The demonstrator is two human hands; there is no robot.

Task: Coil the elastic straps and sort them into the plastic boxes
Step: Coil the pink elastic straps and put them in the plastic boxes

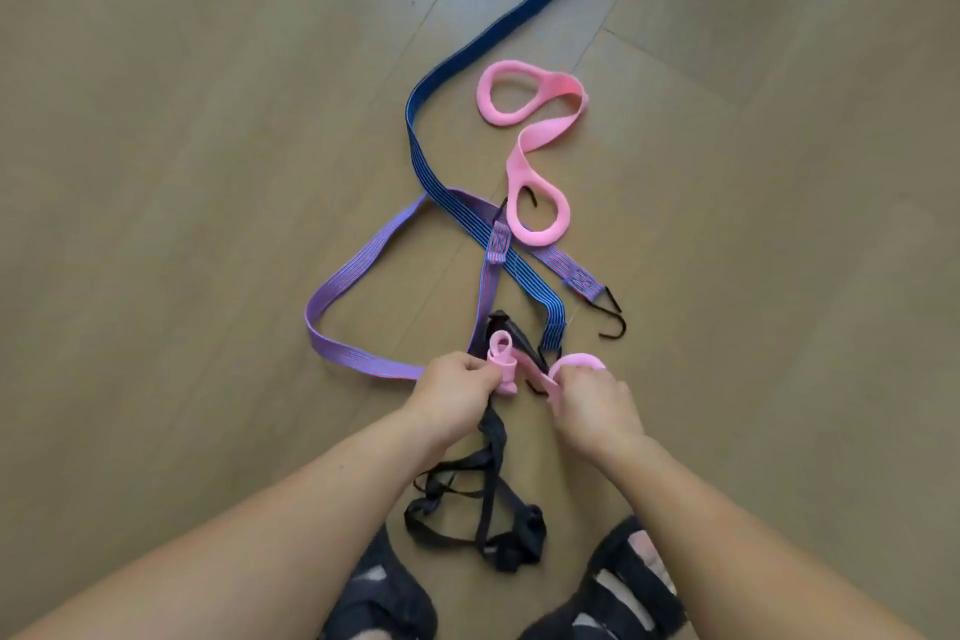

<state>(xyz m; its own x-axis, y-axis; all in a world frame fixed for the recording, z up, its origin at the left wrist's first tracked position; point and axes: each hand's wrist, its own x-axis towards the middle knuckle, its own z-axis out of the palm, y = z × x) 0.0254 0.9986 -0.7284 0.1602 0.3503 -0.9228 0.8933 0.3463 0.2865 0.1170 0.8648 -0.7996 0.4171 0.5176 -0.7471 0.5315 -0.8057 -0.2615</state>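
Note:
Both my hands grip a pink rubber strap (503, 363) just above the floor. My left hand (451, 392) pinches its rolled end, where a small loop sticks up. My right hand (589, 405) is closed on the other part, whose ring shows above my fingers. A second pink strap (535, 156) lies loose farther away in a figure-eight. A purple striped strap (358, 276) with black hooks forms a loop at the left. A long blue striped strap (467, 62) runs off toward the top. A tangled black strap (488, 499) lies under my wrists. No plastic boxes are in view.
Everything lies on a wooden plank floor (182, 146). A black hook (615, 322) on the purple strap's end rests to the right of my hands. My feet in dark sandals (618, 587) stand at the bottom edge, close to the black strap.

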